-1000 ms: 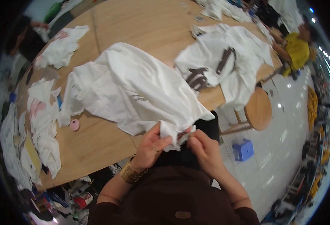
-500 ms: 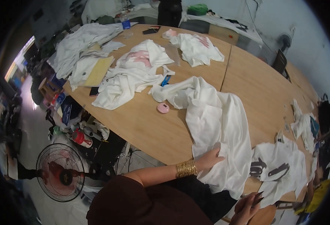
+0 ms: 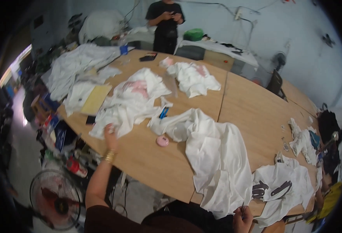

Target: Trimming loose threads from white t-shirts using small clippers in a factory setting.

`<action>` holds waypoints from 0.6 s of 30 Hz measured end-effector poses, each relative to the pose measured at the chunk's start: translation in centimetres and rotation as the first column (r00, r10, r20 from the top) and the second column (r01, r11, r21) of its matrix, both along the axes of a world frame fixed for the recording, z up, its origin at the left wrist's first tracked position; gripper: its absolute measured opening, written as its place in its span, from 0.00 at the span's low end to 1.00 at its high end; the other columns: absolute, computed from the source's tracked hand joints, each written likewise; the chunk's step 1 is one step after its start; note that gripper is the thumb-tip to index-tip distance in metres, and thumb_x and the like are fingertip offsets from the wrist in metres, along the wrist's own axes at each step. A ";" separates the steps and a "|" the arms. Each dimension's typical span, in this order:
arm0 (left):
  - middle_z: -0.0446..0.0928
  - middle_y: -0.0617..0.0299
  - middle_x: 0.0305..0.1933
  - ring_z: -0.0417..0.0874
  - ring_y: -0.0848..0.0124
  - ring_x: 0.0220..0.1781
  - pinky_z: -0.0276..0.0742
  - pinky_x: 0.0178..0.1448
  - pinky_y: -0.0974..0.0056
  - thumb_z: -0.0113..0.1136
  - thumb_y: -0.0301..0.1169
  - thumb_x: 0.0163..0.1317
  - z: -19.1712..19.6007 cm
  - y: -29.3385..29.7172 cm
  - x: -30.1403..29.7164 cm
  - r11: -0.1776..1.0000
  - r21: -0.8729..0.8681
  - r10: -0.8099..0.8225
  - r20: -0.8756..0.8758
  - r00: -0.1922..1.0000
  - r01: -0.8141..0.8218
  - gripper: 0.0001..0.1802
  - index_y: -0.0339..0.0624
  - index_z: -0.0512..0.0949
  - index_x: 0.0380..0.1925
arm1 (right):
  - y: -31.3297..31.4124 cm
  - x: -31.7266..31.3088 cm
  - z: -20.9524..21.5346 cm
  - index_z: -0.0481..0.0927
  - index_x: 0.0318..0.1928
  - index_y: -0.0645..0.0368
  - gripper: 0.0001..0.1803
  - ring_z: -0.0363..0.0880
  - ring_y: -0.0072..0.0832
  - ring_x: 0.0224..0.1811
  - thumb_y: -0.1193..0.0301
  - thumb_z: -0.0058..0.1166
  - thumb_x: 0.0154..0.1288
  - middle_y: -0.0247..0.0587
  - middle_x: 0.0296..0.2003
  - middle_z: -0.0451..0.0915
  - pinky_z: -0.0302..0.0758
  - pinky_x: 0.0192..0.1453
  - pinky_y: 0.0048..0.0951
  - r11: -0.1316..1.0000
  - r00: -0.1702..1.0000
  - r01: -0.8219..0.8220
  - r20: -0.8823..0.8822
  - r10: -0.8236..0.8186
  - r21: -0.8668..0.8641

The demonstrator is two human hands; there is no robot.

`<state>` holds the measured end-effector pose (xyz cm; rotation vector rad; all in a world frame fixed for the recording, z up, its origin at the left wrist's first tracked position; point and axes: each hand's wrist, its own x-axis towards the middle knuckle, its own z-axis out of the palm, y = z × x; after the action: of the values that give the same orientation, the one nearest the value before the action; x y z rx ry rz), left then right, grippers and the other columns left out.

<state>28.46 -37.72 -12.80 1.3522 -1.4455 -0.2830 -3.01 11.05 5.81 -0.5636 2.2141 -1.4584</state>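
My left hand, a gold bangle stack on its wrist, reaches to the near edge of a white garment with a pink print. Its fingers are closed on a fold of that cloth. At the table's near edge, my right hand is closed around small dark pointed snips, mostly hidden in the fist. Beside the snips hangs the end of a long white cloth piece, which lies bunched across the table. A white garment with a dark print lies to the right of that hand.
On the wooden table are a pink round device, a blue cutter, a yellow sheet and a white heap. A standing fan is at lower left. A person stands beyond the table.
My left hand has let go of the long white cloth and moved left to the pink-printed garment. The right hand still holds the snips. The view has tilted up, bringing the person's upper body into sight.
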 end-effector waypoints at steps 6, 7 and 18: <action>0.68 0.41 0.52 0.66 0.50 0.58 0.61 0.62 0.53 0.58 0.32 0.50 -2.1 -8.8 13.0 0.870 0.267 0.295 0.391 0.872 -0.414 0.29 0.31 0.65 0.52 | -3.3 0.8 -0.1 0.69 0.29 0.62 0.10 0.61 0.21 0.24 0.69 0.49 0.64 0.35 0.19 0.64 0.64 0.30 0.24 0.968 0.960 -0.201 -0.166 0.226 0.151; 0.66 0.40 0.54 0.65 0.49 0.59 0.61 0.63 0.53 0.59 0.36 0.49 -1.0 -9.4 12.1 0.839 0.311 0.269 0.477 0.837 -0.447 0.32 0.30 0.63 0.53 | -3.3 1.0 -0.1 0.69 0.30 0.62 0.10 0.63 0.24 0.24 0.69 0.50 0.63 0.39 0.20 0.65 0.66 0.31 0.27 0.968 0.957 -0.203 -0.177 0.228 0.148; 0.60 0.35 0.60 0.64 0.46 0.61 0.64 0.62 0.54 0.66 0.50 0.39 1.1 -15.3 16.4 0.753 0.488 0.076 0.601 0.796 -0.440 0.51 0.31 0.57 0.59 | -5.2 1.7 -0.4 0.69 0.31 0.63 0.10 0.64 0.30 0.24 0.68 0.50 0.63 0.46 0.20 0.67 0.67 0.32 0.30 0.962 0.967 -0.177 -0.144 0.209 0.208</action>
<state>44.82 -53.03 -11.72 2.3128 -1.6606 -0.1745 -1.33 5.82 5.43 -0.8342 2.3185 -1.1177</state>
